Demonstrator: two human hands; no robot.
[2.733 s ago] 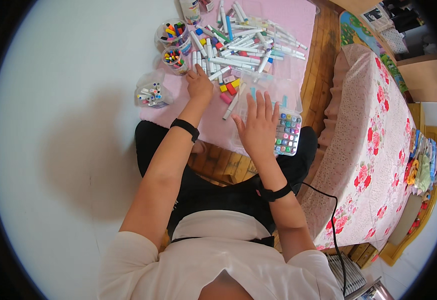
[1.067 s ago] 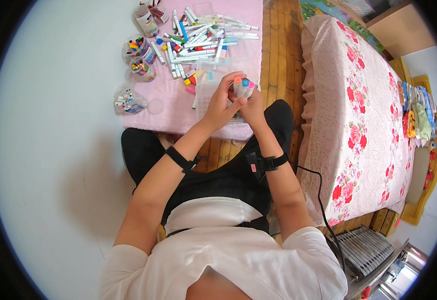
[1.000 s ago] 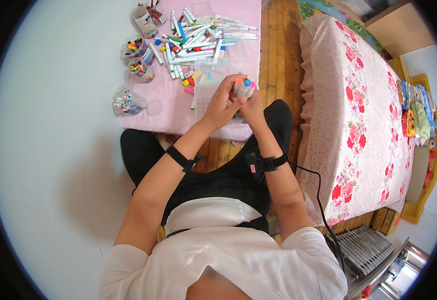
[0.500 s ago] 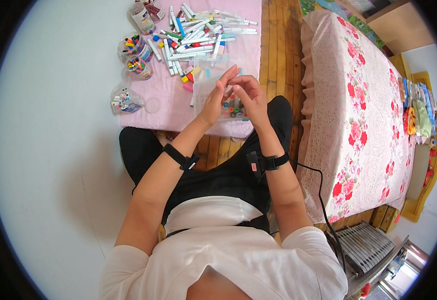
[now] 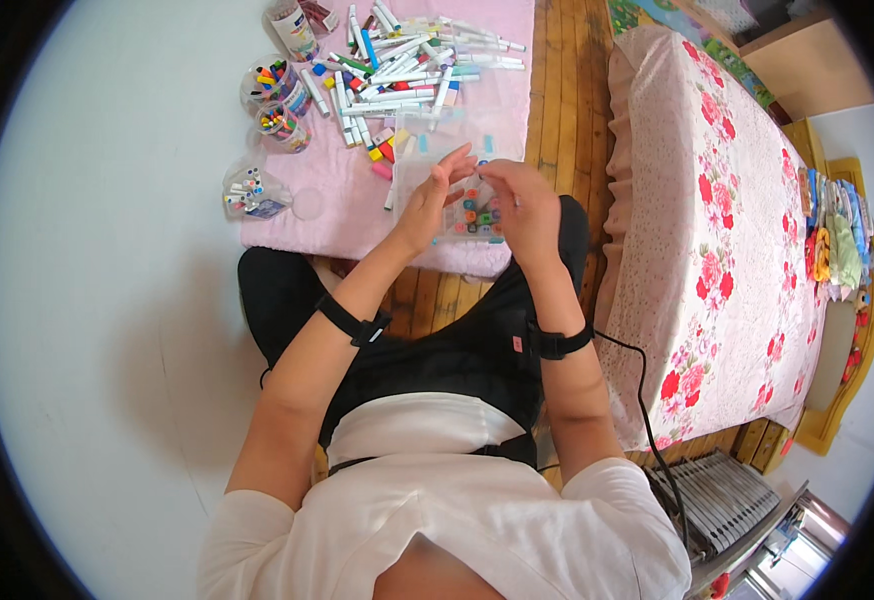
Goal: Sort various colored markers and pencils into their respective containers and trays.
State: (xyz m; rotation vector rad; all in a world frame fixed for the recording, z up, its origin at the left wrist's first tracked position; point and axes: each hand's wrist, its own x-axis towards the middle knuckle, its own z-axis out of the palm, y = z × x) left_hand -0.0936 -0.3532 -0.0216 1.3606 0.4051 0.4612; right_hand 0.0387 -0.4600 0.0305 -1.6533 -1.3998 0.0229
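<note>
Over a clear plastic case (image 5: 412, 185) at the table's near right, my right hand (image 5: 529, 212) is closed, thumb and fingertips pinched on a marker of which only a small bluish end (image 5: 483, 163) shows. My left hand (image 5: 423, 208) is held beside it, fingers stretched out and apart, with nothing seen in it. Several markers stand upright in the case between my hands, their coloured ends (image 5: 472, 217) up. The hands hide part of the case. Beyond it lies a loose heap of white markers (image 5: 397, 95).
A pink cloth (image 5: 342, 215) covers the low table. Along its left edge stand clear tubs of pens (image 5: 282, 128) and a clear bag of markers (image 5: 254, 193). Coloured blocks (image 5: 382, 155) lie by the case. To the right is a bed (image 5: 712, 240); a black cable (image 5: 643, 385) runs from my right wristband.
My right hand has moved right and away from the left, its fingers now pinched. The left hand has barely moved. More coloured marker ends show between the hands.
</note>
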